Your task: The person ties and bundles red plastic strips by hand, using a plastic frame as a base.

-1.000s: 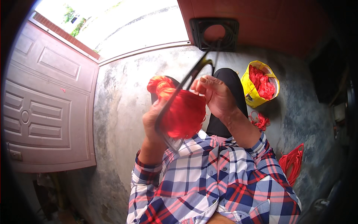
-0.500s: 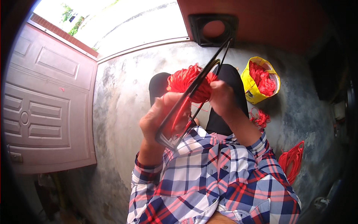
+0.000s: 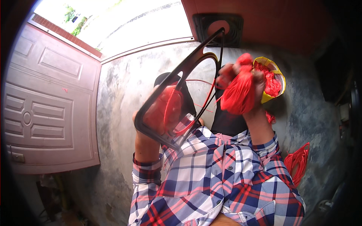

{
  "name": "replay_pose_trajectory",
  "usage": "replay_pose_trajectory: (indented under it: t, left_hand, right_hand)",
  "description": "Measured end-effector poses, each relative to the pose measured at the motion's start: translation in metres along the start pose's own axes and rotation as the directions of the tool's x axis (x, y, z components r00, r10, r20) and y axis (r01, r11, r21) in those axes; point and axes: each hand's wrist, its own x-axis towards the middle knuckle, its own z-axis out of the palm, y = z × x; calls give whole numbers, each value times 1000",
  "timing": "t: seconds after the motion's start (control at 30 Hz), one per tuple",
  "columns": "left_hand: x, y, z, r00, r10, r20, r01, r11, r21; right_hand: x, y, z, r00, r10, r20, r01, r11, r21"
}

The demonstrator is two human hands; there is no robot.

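My left hand grips the lower left side of a black frame with a rounded inner bar, held tilted above my lap. Red cord runs along parts of this frame near that hand, and a thin strand stretches across its opening. To the right, my right hand is closed around a bundle of red cord, its loops hanging down below the fingers. The bundle is apart from the frame's main bar, next to its right side. Motion slightly blurs the right fingers.
A yellow bag full of red cord stands on the grey floor beyond my right hand. Another red cord coil lies at the right. A pinkish panelled door is at the left; a black square fixture is ahead.
My right hand has carried the red cord bundle right, away from the frame's middle. My left hand and the frame have shifted slightly left, and the frame faces me more openly.
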Motion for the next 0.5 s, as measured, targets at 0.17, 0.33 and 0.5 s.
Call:
replay_pose_trajectory:
  t: [0.17,0.33,0.5]
  left_hand:
    - [2,6,-17,993,-53,104,94,891,-445]
    - [6,3,-31,995,-72,74,98,878,-469]
    - [2,-3,-43,997,-56,54,75,865,-497]
  right_hand:
    - [21,-63,-16,975,-64,214,6,966,260]
    - [-14,-28,-5,989,92,113,-93,996,8]
    - [-32,-5,-19,988,149,-29,-151,985,-86]
